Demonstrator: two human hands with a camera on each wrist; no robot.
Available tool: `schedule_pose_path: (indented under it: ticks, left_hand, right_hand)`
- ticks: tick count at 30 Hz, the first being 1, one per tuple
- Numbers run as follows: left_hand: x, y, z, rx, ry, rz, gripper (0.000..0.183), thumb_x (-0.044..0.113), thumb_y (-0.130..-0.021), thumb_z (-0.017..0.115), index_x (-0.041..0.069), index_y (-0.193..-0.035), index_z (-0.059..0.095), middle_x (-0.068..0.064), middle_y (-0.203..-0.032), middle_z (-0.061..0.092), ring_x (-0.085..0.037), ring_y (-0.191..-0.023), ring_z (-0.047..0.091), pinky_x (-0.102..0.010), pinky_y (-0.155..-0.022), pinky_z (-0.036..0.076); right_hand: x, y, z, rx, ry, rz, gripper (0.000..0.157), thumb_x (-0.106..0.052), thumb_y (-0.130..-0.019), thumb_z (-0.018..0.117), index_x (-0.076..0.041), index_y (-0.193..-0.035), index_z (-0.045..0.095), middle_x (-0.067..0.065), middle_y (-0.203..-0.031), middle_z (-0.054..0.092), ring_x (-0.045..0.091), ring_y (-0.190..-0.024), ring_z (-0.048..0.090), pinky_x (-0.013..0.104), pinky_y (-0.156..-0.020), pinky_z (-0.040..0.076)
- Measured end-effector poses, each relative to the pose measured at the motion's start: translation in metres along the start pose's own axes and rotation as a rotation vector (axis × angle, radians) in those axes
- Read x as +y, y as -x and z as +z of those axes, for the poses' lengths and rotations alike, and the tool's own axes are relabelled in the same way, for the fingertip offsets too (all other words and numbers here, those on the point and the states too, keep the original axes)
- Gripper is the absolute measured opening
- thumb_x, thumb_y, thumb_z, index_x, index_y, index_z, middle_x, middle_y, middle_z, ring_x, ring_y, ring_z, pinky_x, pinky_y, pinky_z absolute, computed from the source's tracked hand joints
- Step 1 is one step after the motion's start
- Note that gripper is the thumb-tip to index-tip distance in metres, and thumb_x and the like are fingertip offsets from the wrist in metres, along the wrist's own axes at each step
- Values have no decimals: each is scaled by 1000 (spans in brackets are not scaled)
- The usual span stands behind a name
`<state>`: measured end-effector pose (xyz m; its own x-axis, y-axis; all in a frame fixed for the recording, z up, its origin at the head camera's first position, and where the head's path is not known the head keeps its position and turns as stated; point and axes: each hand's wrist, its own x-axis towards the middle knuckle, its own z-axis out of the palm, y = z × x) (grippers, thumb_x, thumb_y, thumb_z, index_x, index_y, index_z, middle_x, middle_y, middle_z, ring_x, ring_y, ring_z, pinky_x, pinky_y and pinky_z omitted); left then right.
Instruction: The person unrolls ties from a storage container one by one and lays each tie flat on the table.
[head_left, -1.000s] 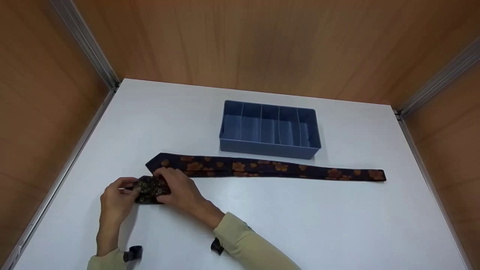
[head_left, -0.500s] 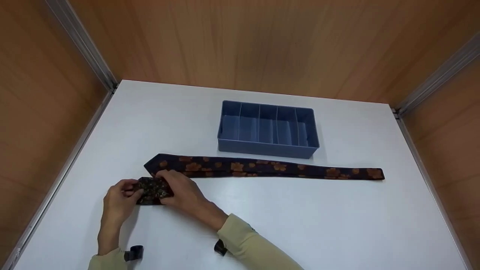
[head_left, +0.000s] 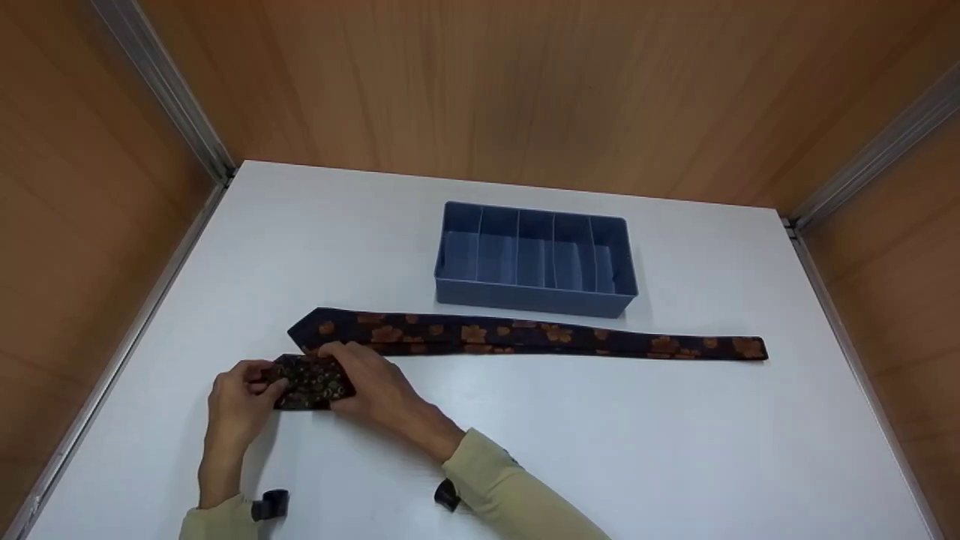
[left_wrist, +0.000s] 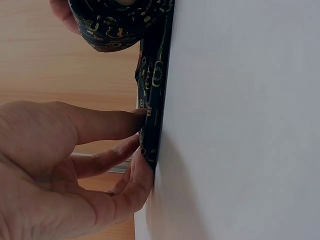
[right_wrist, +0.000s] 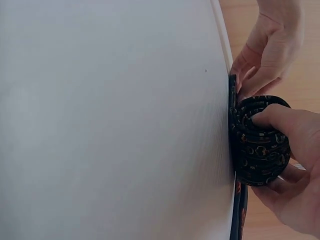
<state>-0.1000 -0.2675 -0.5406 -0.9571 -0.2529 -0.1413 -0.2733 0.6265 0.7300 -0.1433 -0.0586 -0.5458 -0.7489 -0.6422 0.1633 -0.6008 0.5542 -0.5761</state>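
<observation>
A dark necktie [head_left: 306,382] with a small gold-and-green pattern lies at the table's left, partly wound into a thick roll [right_wrist: 261,156]. My left hand [head_left: 238,401] pinches its flat end between thumb and fingers; the left wrist view shows that end [left_wrist: 152,95] low along the tabletop. My right hand [head_left: 386,397] grips the roll from the right, its thumb at the coil's centre in the right wrist view. Just behind the hands, a second necktie [head_left: 525,336], dark with orange flowers, is stretched out flat, its pointed end to the left. The right fingers overlap its lower edge in the head view.
Behind the flowered necktie stands a blue box [head_left: 536,300] with several narrow compartments, nothing visible inside them. Wooden panels [head_left: 495,90] with metal rails enclose the white table [head_left: 637,435] at the back and sides.
My right hand has shifted slightly right with the roll, and more of the patterned tie shows between the hands. The left hand has moved only a little right. Box and flowered tie have stayed put.
</observation>
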Motion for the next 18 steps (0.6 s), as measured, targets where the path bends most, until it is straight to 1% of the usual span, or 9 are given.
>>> schedule_pose_path:
  ticks: [7, 12, 18]
  left_hand:
    - [0, 0, 1, 7, -19, 8, 34, 4, -98, 64, -16, -124, 57, -34, -116, 53, -44, -107, 58, -40, -84, 48]
    - [2, -2, 2, -16, -22, 18, 33, 3, -99, 62, -18, -123, 54, -33, -115, 47, -44, -106, 53, -45, -86, 46]
    - [2, -3, 3, -24, -24, 18, 33, 2, -99, 62, -18, -123, 53, -33, -115, 46, -44, -106, 52, -47, -88, 46]
  right_hand:
    - [2, 2, -5, -20, 15, 8, 72, -20, -84, 88, -18, -145, 49, -1, -125, 62, 8, -115, 57, 21, -97, 46]
    - [2, 4, -7, -31, 27, 23, 76, -22, -81, 90, -17, -144, 48, 0, -129, 62, 9, -119, 58, 22, -100, 46]
    - [5, 7, -9, -16, 68, -3, 77, -22, -79, 92, -16, -142, 49, -1, -121, 63, 9, -111, 60, 20, -96, 47]
